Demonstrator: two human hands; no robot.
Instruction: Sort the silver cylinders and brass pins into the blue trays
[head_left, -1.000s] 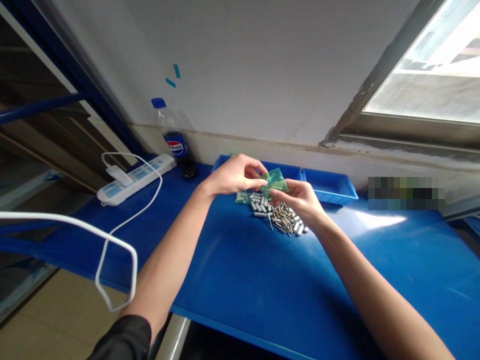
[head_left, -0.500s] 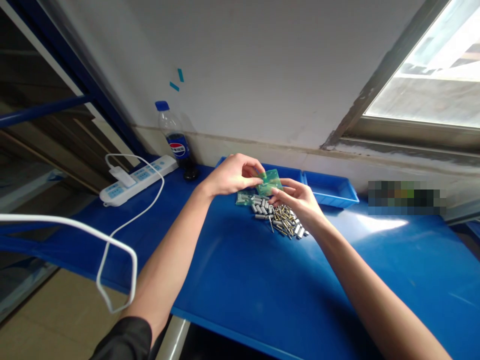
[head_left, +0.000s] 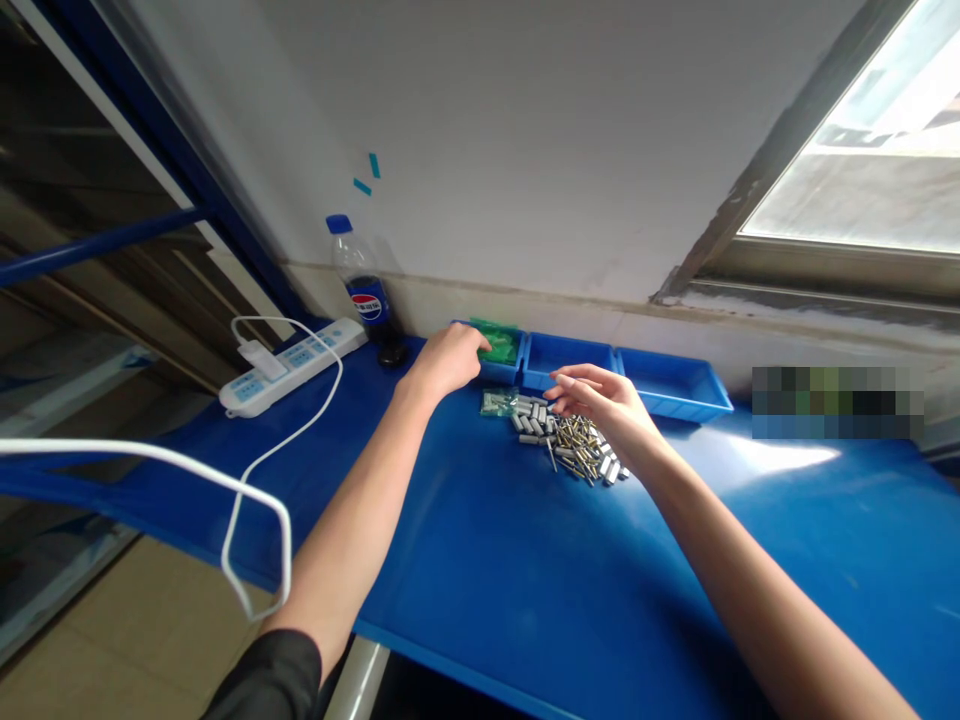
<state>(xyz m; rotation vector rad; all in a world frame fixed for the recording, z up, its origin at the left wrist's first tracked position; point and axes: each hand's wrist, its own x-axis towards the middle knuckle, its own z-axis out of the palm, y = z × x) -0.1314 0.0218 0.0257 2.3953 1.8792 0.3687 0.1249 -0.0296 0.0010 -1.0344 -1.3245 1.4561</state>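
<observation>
My left hand (head_left: 452, 358) reaches to the left blue bin (head_left: 499, 376), its index finger stretched out against the green plastic bags (head_left: 501, 345) lying there. Its other fingers are mostly hidden, and I see no bag gripped in it. Over the heap of small metal parts hovers my right hand (head_left: 596, 392), fingers loosely bent and slightly apart, holding nothing visible. Beneath it lie brass-coloured pins (head_left: 577, 445) and grey metal cylinders (head_left: 531, 424). A green-tinted clear bag (head_left: 499, 403) with parts inside rests flat at the heap's left edge.
Two more blue bins, a middle one (head_left: 566, 352) and a right one (head_left: 675, 382), stand along the wall. A cola bottle (head_left: 367, 300) and a white power strip (head_left: 296, 365) are at left. A white cable (head_left: 281, 520) loops in front of my left forearm.
Both hands held a green bag above the heap; now they are apart. My left hand has moved to the left bin, while my right hand stays over the heap without the bag.
</observation>
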